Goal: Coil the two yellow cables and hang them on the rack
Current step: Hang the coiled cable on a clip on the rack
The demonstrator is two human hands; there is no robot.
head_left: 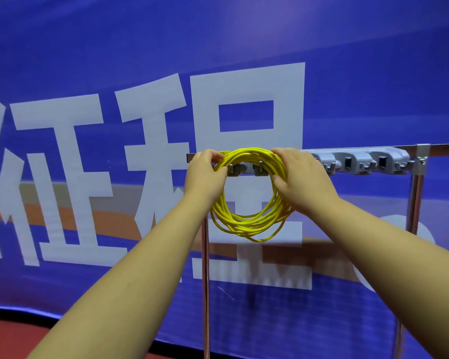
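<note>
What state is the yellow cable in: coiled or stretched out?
Coiled. The yellow cable forms a round bundle of many loops, gripped by the left hand and right hand at the rack.

We seem to stand in an event or exhibition hall. We see a huge blue banner [88, 47] with big white characters, a red floor [11, 338] and a metal rack [353, 161].

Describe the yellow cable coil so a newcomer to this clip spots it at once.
A metal rack stands before the blue banner with white characters. At its top rail's left end, the left hand and right hand grip the yellow cable coil. It is the only yellow thing; the grey holders to its right carry nothing.
</note>
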